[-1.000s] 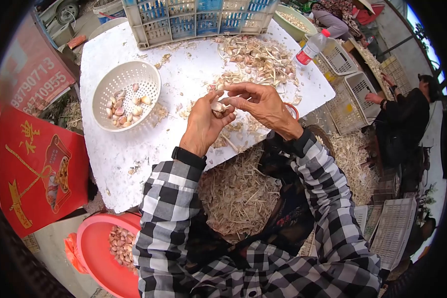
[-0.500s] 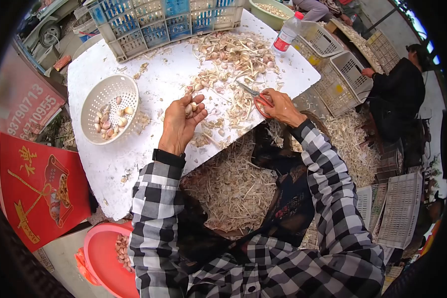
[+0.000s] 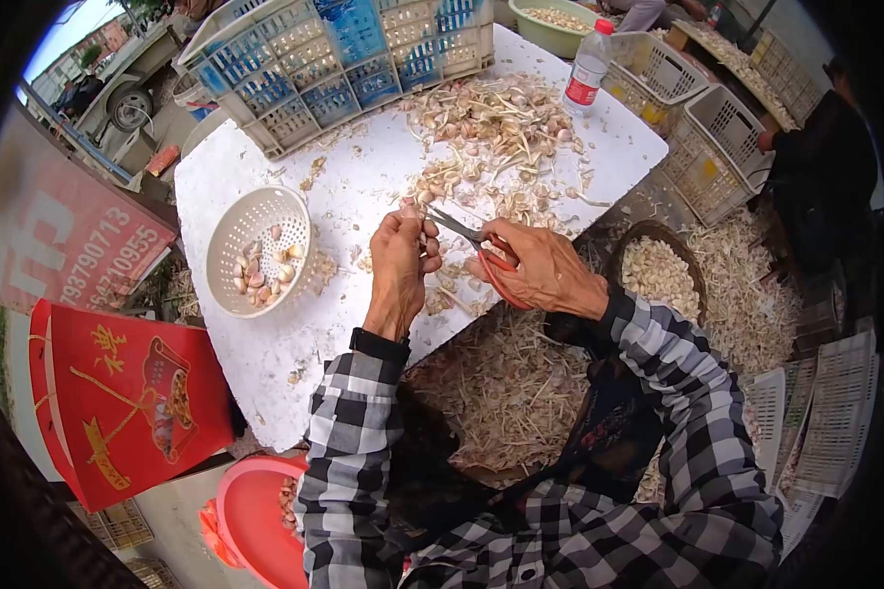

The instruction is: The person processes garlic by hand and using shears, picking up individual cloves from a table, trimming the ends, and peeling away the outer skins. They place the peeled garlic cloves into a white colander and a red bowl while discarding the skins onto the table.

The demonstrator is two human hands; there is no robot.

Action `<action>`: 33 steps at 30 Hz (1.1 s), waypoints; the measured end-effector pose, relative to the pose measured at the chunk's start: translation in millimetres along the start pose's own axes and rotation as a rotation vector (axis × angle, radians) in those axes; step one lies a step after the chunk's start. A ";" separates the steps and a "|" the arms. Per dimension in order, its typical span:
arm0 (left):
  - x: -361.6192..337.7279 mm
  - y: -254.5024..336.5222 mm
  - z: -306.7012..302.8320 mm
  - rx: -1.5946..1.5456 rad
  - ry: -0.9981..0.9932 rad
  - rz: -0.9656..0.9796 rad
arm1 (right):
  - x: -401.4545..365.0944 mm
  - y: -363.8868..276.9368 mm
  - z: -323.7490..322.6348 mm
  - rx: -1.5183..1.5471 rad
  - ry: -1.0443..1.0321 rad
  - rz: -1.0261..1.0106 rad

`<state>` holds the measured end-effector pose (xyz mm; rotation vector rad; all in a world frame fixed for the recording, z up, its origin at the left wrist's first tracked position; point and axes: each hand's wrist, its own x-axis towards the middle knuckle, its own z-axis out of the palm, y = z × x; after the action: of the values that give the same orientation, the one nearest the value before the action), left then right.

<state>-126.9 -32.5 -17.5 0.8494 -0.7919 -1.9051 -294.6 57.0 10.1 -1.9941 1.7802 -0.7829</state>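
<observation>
My left hand (image 3: 399, 263) is closed around garlic cloves, its fingertips pinched together over the white table (image 3: 363, 167); most of what it holds is hidden. At those fingertips lie the tips of a pair of scissors (image 3: 459, 228) with red handles. My right hand (image 3: 548, 273) grips the handles, and the blades look slightly parted. Beyond both hands spreads a heap of garlic cloves and dry stalks (image 3: 501, 128). To the left of my left hand stands a white colander (image 3: 228, 257) with several garlic cloves (image 3: 255, 275) in it.
A blue and white plastic crate (image 3: 354, 83) and a red-capped bottle (image 3: 587, 69) stand at the table's back. Left are a red gift bag (image 3: 128, 393) and a red basin (image 3: 255, 520). Right are a basket of peeled cloves (image 3: 660, 275), more crates (image 3: 722, 147) and a seated person (image 3: 825, 187).
My left hand has turned over from palm-up with cloves showing to a pinch. My right hand has brought the scissors left to its fingertips. The whole view has shifted slightly.
</observation>
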 end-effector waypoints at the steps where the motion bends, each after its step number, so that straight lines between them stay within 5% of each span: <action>1: -1.9 0.4 3.0 0.022 0.012 0.002 | -0.6 1.3 0.4 -0.047 -0.018 0.007; 12: -2.3 -1.0 -0.2 0.145 -0.017 0.018 | 0.1 -7.9 1.7 -0.003 -0.140 0.116; 17: -0.6 9.5 -4.7 0.080 0.072 0.013 | 13.8 2.3 12.6 0.414 -0.162 0.305; 19: 6.0 14.1 -22.6 -0.256 0.050 -0.012 | 34.8 12.8 14.8 0.293 0.017 0.222; 23: 10.0 15.1 -29.9 -0.445 0.141 -0.081 | 97.0 44.4 37.7 -0.018 0.229 -0.055; 29: 9.2 19.8 -21.2 -0.440 0.142 -0.126 | 136.7 62.4 73.4 -0.288 0.155 -0.149; 33: 6.0 18.5 -19.6 -0.365 0.160 -0.145 | 120.0 53.9 54.9 -0.101 0.108 -0.019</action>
<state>-105.0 -49.2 -15.4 0.8322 -0.2784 -1.9970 -296.8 -74.4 -45.2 -2.0720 1.8984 -0.8371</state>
